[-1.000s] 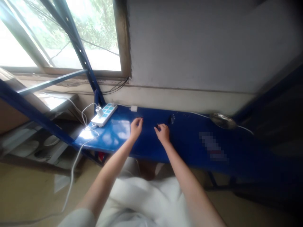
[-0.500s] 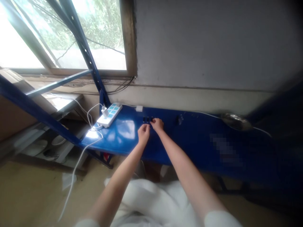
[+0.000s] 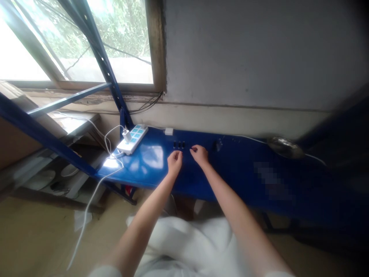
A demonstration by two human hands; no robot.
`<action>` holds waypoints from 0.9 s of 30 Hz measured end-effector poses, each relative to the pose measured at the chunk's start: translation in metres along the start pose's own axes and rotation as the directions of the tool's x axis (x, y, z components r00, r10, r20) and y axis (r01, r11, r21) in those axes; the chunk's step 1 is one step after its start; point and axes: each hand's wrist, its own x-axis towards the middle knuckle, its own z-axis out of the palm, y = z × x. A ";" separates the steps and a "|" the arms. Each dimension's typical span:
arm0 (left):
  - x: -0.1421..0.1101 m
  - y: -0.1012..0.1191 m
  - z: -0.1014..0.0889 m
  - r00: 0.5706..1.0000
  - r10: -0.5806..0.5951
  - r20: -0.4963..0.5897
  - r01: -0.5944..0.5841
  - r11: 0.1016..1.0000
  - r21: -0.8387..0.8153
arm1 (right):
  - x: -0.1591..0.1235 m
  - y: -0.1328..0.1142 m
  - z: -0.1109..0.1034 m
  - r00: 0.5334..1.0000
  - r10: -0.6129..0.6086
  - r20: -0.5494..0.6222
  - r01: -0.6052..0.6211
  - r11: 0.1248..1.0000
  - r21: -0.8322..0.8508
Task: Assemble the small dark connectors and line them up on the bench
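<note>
Three small black pieces (image 3: 179, 145) lie in a short row on the blue table (image 3: 196, 181); their kind is too small to make out. My left hand (image 3: 174, 161) is just in front of the row, fingers pinched together. Whatever it pinches, if anything, is hidden. To the right of the row, my right hand (image 3: 200, 154) hovers over or rests on the tabletop, curled, with a gap between thumb and forefinger and nothing visible in it. Further right lies a small clump of dark and clear bits (image 3: 218, 145), blurred.
A white power strip (image 3: 133, 139) with a plugged-in charger (image 3: 126, 134) sits at the table's left end, its white cable (image 3: 91, 200) hanging down. A white adapter (image 3: 168, 131) lies at the back edge. A shiny metal lamp-like object (image 3: 285, 147) stands at the right.
My right hand has moved right, away from the row, and the third black piece now shows uncovered. My left hand has stayed nearly in place.
</note>
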 end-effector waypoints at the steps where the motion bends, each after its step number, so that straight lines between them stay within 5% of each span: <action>1: 0.000 0.000 0.000 1.000 0.018 0.008 -0.019 1.000 0.011 | -0.005 0.010 -0.008 0.999 0.013 -0.038 -0.013 1.000 0.002; 6: -0.001 0.001 0.002 0.995 0.098 0.031 -0.100 0.993 0.068 | -0.020 0.057 -0.043 0.936 0.246 -0.252 -0.270 0.961 -0.066; 10: -0.001 0.001 0.002 0.991 0.132 0.038 -0.135 0.986 0.094 | -0.012 0.075 -0.053 0.897 0.355 -0.262 -0.395 0.911 -0.118; 19: -0.002 0.002 0.001 0.989 0.137 0.047 -0.142 0.983 0.116 | 0.017 0.080 -0.047 0.861 0.466 -0.205 -0.495 0.860 -0.123; 27: -0.003 0.000 0.001 0.990 0.130 0.050 -0.135 0.983 0.124 | 0.021 0.087 -0.042 0.868 0.432 -0.244 -0.467 0.877 -0.112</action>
